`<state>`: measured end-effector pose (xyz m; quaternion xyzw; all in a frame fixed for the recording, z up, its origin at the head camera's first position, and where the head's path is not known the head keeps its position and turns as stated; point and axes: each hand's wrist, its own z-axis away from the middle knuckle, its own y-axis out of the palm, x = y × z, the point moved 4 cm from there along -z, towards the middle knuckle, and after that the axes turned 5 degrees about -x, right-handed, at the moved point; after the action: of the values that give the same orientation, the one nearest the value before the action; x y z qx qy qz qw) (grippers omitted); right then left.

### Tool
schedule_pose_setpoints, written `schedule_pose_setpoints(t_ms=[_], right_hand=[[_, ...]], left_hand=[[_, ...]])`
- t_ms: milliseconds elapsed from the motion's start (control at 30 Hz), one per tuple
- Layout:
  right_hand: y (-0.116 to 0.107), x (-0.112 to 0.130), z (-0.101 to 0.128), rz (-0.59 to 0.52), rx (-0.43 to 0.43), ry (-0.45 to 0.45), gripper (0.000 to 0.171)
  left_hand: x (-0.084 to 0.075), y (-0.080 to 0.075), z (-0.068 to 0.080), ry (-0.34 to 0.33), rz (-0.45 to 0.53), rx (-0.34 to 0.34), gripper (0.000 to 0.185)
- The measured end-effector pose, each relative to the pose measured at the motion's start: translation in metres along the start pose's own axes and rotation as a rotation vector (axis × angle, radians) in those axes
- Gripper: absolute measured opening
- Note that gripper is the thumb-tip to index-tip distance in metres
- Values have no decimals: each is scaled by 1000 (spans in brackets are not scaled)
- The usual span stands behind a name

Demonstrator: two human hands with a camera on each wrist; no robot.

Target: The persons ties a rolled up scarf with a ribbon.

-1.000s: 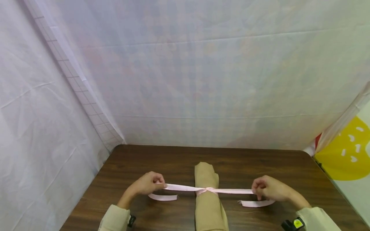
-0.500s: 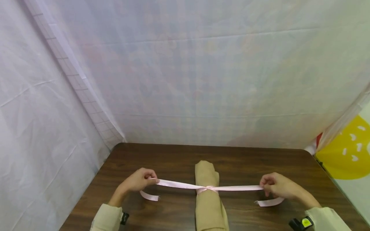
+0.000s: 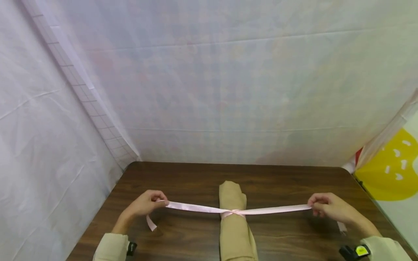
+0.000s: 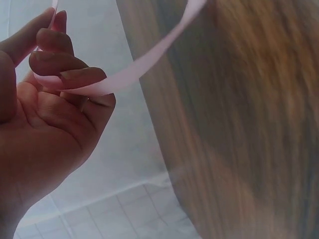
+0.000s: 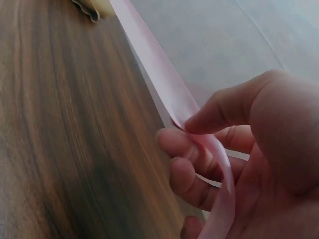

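A rolled tan cloth point(image 3: 232, 235) lies lengthwise at the middle of the table. Round its waist goes a pink ribbon point(image 3: 196, 208), crossed over itself on top of the roll. My left hand point(image 3: 143, 203) pinches one side of the ribbon between thumb and fingers, out to the left; its tail hangs below the hand. Out to the right, my right hand point(image 3: 333, 207) pinches the other side. Both lengths run nearly straight from roll to hands. In the right wrist view the ribbon point(image 5: 157, 64) passes under the thumb and trails down along the palm.
The dark wooden table point(image 3: 183, 174) has its far edge close to a pale hanging curtain point(image 3: 222, 90). Another white sheet point(image 3: 49, 145) hangs at the left. A yellow patterned item point(image 3: 388, 170) stands beyond the right edge. A dark strapped device sits on each wrist.
Both hands have moved apart, left hand leftward and right hand rightward, drawing more ribbon out to each side. The loose tails past the hands have become shorter. The cloth roll stays in place.
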<state>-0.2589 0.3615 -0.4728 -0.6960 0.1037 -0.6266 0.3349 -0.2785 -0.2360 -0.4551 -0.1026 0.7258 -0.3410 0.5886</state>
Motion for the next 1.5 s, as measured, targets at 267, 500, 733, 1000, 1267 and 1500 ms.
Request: schedule_pose_setpoints(t_ms=[267, 500, 733, 1000, 1267, 1500], right_hand=[[-15, -14, 10, -58, -147, 119, 22], [-21, -35, 16, -212, -277, 232, 20], [-29, -50, 21, -558, -236, 100, 29], [-24, -59, 32, -1018, 158, -166, 48], [-19, -71, 37, -1215, 295, -241, 53], [-18, -75, 37, -1294, 348, -245, 58]], left_hand=[[13, -12, 11, -53, -2, -20, 15], [25, -17, 19, -84, 28, -45, 15], [32, -21, 21, -66, 56, -61, 15], [37, -25, 25, -73, 89, -38, 15], [44, -23, 26, -96, 99, -45, 15], [49, -22, 27, -119, 80, -46, 15]])
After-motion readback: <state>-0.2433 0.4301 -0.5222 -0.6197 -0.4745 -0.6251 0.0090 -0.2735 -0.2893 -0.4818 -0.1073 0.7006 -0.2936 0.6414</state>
